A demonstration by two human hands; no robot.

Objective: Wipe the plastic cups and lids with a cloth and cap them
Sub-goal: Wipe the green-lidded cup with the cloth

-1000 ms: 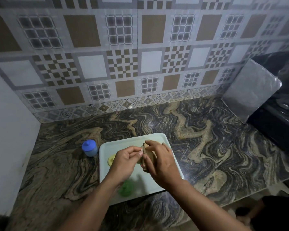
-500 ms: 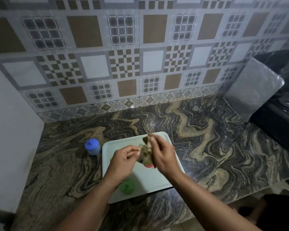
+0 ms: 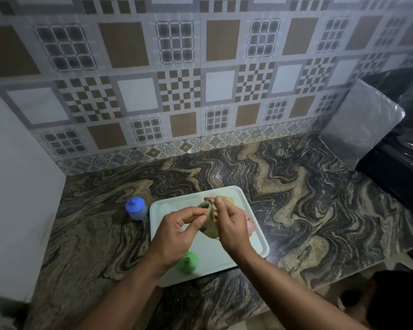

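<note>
Above a pale tray (image 3: 255, 236) on the marble counter, both my hands work a patterned cloth (image 3: 210, 225). My left hand (image 3: 177, 232) pinches the cloth with something small and greenish wrapped in it; what it is I cannot tell. My right hand (image 3: 231, 225) grips the cloth's right side with curled fingers. A green capped cup (image 3: 188, 262) stands on the tray's near edge, below my left wrist. A pink piece (image 3: 250, 222) lies on the tray behind my right hand. A blue capped cup (image 3: 136, 208) stands on the counter left of the tray.
The marble counter (image 3: 308, 210) runs right to a black stove (image 3: 401, 163) with a foil-covered board (image 3: 360, 125) leaning beside it. A white wall (image 3: 17, 186) bounds the left side. Patterned tiles back the counter. The counter's front edge is near my forearms.
My hands have lifted the cloth slightly and turned it between them. The pink piece on the tray now shows beside my right hand. The view has shifted a little.
</note>
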